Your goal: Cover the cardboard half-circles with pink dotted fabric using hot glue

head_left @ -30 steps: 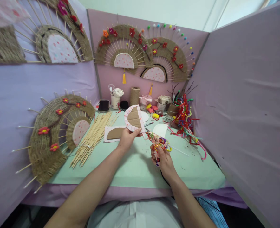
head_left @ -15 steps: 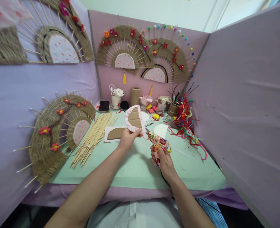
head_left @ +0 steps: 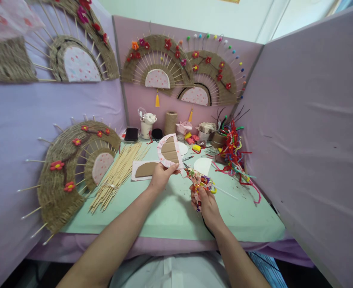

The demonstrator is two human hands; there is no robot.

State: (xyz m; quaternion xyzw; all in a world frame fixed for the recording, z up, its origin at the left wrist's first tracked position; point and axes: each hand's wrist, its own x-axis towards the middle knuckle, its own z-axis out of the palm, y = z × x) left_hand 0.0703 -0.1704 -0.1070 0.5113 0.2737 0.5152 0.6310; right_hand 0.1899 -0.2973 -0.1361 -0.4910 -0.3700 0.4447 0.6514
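My left hand (head_left: 162, 177) pinches the lower corner of a half-round cardboard piece (head_left: 169, 153). Pink-spotted white fabric is folded over its edges, and the bare brown side faces me. My right hand (head_left: 206, 203) is wrapped round the grip of a flower-patterned glue gun (head_left: 198, 178), its nozzle close to that piece's lower right corner. From the gun's back end sticks a pale glue stick (head_left: 226, 193), and a dark cord runs down below the hand. Left of my left hand, a second cardboard half-round (head_left: 144, 169) lies on a white fabric strip.
A bundle of thin wooden sticks (head_left: 116, 174) lies on the green tabletop (head_left: 164, 212). White paper half-round (head_left: 202, 165), twine spool (head_left: 170, 123), white jar (head_left: 146, 127) and tangled pipe cleaners (head_left: 234, 148) sit toward the back and right. A twine fan (head_left: 56, 188) leans at left; partitions surround the table.
Both hands hold nearly the same pose, with the glue gun's nozzle still by the cardboard piece's corner. Only the camera view has shifted slightly.
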